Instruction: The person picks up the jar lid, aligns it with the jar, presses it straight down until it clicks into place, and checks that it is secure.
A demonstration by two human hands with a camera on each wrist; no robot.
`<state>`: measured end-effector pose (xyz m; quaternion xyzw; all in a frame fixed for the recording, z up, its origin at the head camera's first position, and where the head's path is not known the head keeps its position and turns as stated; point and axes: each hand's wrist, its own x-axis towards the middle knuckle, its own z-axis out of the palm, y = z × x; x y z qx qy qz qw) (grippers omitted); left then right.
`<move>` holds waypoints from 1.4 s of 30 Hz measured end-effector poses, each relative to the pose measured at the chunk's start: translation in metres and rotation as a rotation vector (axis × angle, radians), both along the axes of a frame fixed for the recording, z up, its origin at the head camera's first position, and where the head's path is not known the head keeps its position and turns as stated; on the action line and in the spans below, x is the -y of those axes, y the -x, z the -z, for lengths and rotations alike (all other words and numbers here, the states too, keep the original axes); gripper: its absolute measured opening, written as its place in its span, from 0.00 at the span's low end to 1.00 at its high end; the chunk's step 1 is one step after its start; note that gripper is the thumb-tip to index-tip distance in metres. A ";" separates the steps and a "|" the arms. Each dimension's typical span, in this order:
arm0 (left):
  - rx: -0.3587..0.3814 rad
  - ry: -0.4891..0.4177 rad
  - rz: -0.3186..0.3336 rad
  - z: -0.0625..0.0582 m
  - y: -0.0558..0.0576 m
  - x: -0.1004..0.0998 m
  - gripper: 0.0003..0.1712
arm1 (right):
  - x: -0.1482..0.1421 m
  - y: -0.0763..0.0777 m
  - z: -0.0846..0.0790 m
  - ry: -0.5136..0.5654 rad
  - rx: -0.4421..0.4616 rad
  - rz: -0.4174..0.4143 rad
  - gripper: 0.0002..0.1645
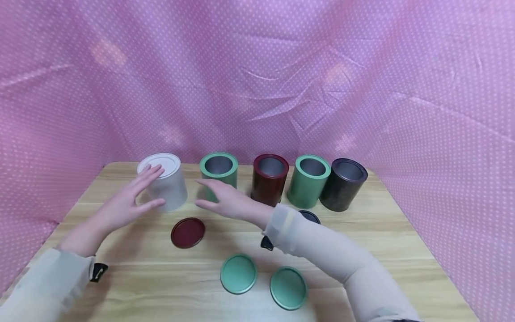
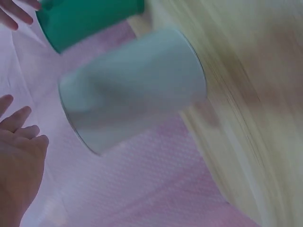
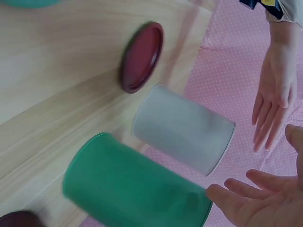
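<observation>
A white can (image 1: 169, 192) with a white lid (image 1: 161, 164) on top stands at the back left. My left hand (image 1: 130, 197) is beside it with fingers spread, and the left wrist view shows a gap between hand and can. My right hand (image 1: 227, 199) reaches in front of the left green can (image 1: 219, 163), which has no lid. Its fingers are extended and hold nothing; in the right wrist view a fingertip (image 3: 218, 194) overlaps that can's rim, and I cannot tell whether they touch. A dark red lid (image 1: 187, 233) lies on the table between the hands.
Rightward in the row stand a dark red can (image 1: 268, 185), another green can (image 1: 307, 190) and a black can (image 1: 339, 192), all lidless. Two green lids (image 1: 238, 273) lie near the front. My right sleeve partly hides a black lid (image 1: 310, 216). Pink dotted cloth (image 1: 257, 89) surrounds the wooden table.
</observation>
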<state>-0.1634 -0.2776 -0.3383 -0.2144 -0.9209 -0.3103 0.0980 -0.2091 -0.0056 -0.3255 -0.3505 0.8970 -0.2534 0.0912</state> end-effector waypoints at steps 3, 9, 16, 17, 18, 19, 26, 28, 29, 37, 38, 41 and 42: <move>-0.046 0.023 0.031 0.003 -0.006 -0.014 0.45 | -0.020 -0.006 0.002 -0.004 0.013 -0.005 0.40; -0.035 0.062 0.036 0.017 -0.020 -0.045 0.46 | -0.055 -0.017 0.018 0.007 0.048 0.011 0.39; 0.043 0.126 0.038 0.041 -0.034 -0.074 0.46 | -0.087 -0.032 0.044 0.070 0.033 -0.009 0.42; 0.040 0.130 0.042 0.045 -0.036 -0.078 0.46 | -0.090 -0.035 0.047 0.076 0.026 -0.012 0.43; 0.034 0.140 0.046 0.049 -0.038 -0.083 0.46 | -0.094 -0.038 0.051 0.082 0.022 -0.015 0.44; 0.031 0.149 0.049 0.052 -0.040 -0.087 0.46 | -0.097 -0.041 0.054 0.089 0.021 -0.019 0.45; 0.017 0.171 0.090 0.074 -0.053 -0.111 0.47 | -0.111 -0.061 0.073 0.055 0.056 0.020 0.51; 0.012 0.182 0.101 0.078 -0.054 -0.114 0.46 | -0.112 -0.065 0.079 0.033 0.050 0.039 0.51; 0.010 0.188 0.112 0.081 -0.054 -0.115 0.46 | -0.112 -0.067 0.082 0.024 0.044 0.046 0.51; 0.000 0.291 0.220 0.092 -0.054 -0.120 0.51 | -0.115 -0.080 0.100 -0.057 0.069 0.038 0.53; 0.007 0.302 0.231 0.093 -0.054 -0.120 0.52 | -0.116 -0.080 0.101 -0.066 0.073 0.027 0.53; 0.035 0.309 0.259 0.097 -0.055 -0.120 0.52 | -0.118 -0.082 0.106 -0.079 0.096 -0.018 0.53; 0.047 0.308 0.264 0.097 -0.055 -0.120 0.52 | -0.118 -0.082 0.107 -0.083 0.101 -0.035 0.53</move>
